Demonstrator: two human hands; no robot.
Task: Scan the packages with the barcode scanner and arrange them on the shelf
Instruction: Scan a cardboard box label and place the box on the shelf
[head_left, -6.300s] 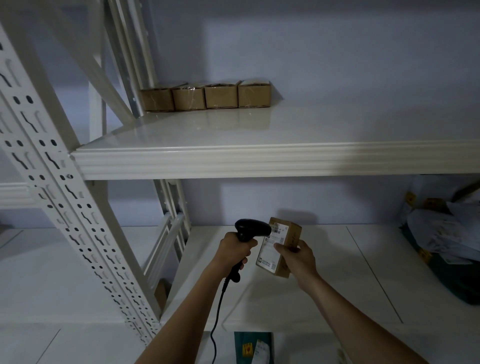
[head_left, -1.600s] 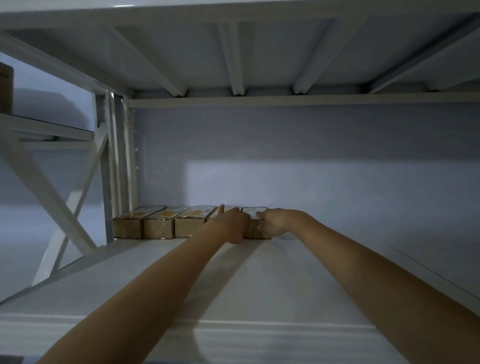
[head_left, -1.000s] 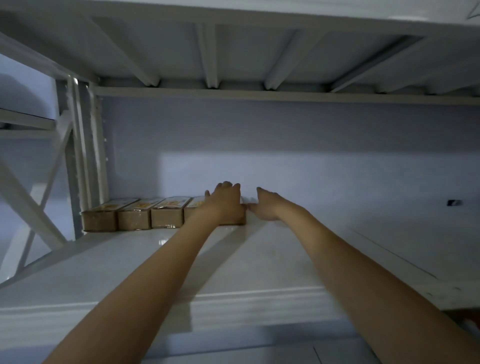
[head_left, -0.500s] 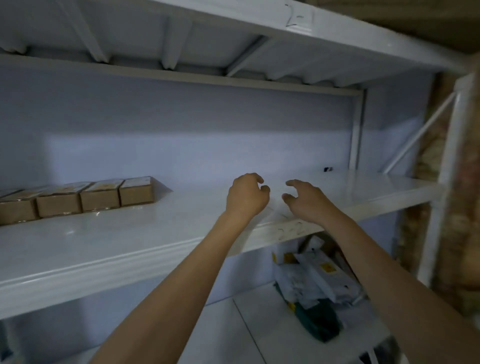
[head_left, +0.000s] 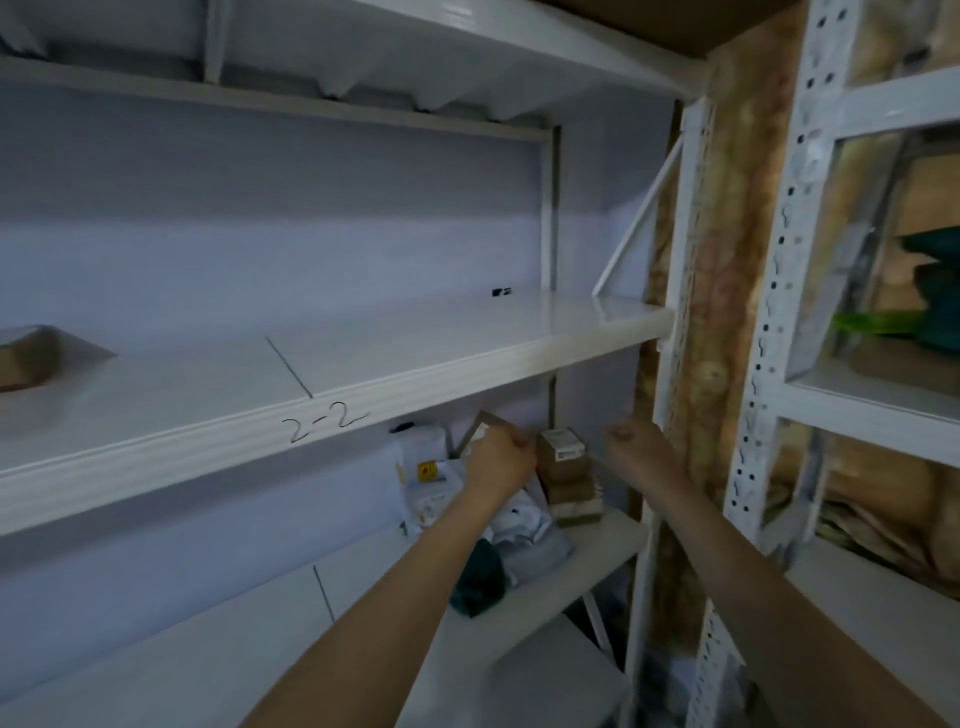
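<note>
Below: curled hands near stacked cardboard boxes.

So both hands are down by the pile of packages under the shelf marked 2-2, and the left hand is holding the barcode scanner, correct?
Not quite. The head view shows no scanner in the left hand; its fingers are curled and seem empty. The rest holds: both it and the right hand are by the pile of packages under the shelf marked 2-2.

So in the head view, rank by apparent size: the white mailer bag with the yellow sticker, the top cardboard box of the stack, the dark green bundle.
1. white mailer bag
2. dark green bundle, nearer the camera, so unsure
3. top cardboard box
</note>
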